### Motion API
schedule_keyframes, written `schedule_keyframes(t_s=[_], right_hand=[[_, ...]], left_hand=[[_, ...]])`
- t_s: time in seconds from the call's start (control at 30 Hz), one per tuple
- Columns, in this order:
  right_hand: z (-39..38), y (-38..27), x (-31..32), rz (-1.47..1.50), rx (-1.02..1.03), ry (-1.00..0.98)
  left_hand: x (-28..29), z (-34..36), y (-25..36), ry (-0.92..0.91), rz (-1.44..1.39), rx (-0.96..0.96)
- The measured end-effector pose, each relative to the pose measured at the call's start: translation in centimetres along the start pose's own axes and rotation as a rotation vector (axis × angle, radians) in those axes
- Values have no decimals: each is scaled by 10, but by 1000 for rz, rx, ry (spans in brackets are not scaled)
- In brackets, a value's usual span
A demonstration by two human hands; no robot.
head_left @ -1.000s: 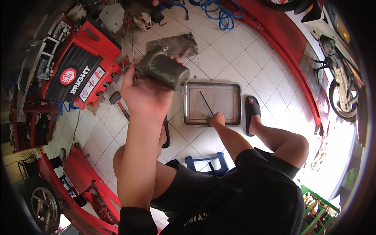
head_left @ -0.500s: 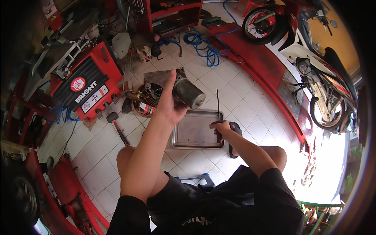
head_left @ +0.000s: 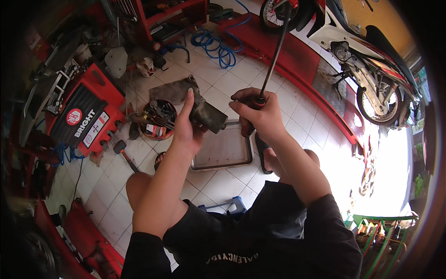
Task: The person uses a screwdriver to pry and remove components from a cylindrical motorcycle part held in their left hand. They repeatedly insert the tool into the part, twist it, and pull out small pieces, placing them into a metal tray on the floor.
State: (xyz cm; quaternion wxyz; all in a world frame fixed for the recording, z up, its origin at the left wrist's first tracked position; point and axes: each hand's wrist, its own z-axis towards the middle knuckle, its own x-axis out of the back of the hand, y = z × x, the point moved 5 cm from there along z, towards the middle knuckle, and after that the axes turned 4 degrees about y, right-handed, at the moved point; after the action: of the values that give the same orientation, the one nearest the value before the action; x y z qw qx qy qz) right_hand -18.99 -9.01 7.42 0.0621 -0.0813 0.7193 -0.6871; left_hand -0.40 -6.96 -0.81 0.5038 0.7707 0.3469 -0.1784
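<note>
My left hand (head_left: pixel 186 132) is closed round a dark metal starter motor (head_left: pixel 208 115), its blunt end pointing right and its thumb side up. In my right hand (head_left: pixel 264 115) is a long screwdriver (head_left: pixel 272 65), gripped by its dark red handle, the shaft sticking up and away from the motor. The hands are close together but apart, and the screwdriver does not touch the motor. Beneath them on the floor lies a shallow metal tray (head_left: pixel 223 167), partly hidden by the left hand and the motor.
A round tub of tools and parts (head_left: pixel 171 136) stands left of the tray, near a hammer (head_left: pixel 126 156). Farther left is a red and black machine (head_left: pixel 79 116). Coiled blue hose (head_left: pixel 222 58) and a red ramp (head_left: pixel 297 65) lie beyond; a motorcycle (head_left: pixel 341 51) stands right. A blue-framed item (head_left: pixel 239 204) is between my legs.
My right hand has risen from over the tray's right side, bringing the screwdriver up near the motor. The left hand still holds the motor, now tilted slightly differently. The view has shifted a little.
</note>
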Motion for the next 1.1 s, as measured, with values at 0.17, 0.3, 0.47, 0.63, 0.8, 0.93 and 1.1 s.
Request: schedule_keyframes(t_s=[0.17,0.3,0.47,0.63,0.8,0.93,1.1], right_hand=[[3,13,-6,-190,-61,-72],[13,18,-13,-372,213,-75],[17,19,-17,-534,383,-22],[19,23,-16,-532,376,25],[20,24,-12,-564,332,60],[17,20,-14,-543,339,62],[15,21,-18,-571,442,68]], left_hand=[[5,3,-13,36,71,1],[2,8,-19,78,116,5],[2,16,-29,45,146,-4],[1,20,-31,34,165,2],[-2,19,-33,29,154,-21],[5,21,-36,-48,191,9],[6,17,-38,3,129,-4]])
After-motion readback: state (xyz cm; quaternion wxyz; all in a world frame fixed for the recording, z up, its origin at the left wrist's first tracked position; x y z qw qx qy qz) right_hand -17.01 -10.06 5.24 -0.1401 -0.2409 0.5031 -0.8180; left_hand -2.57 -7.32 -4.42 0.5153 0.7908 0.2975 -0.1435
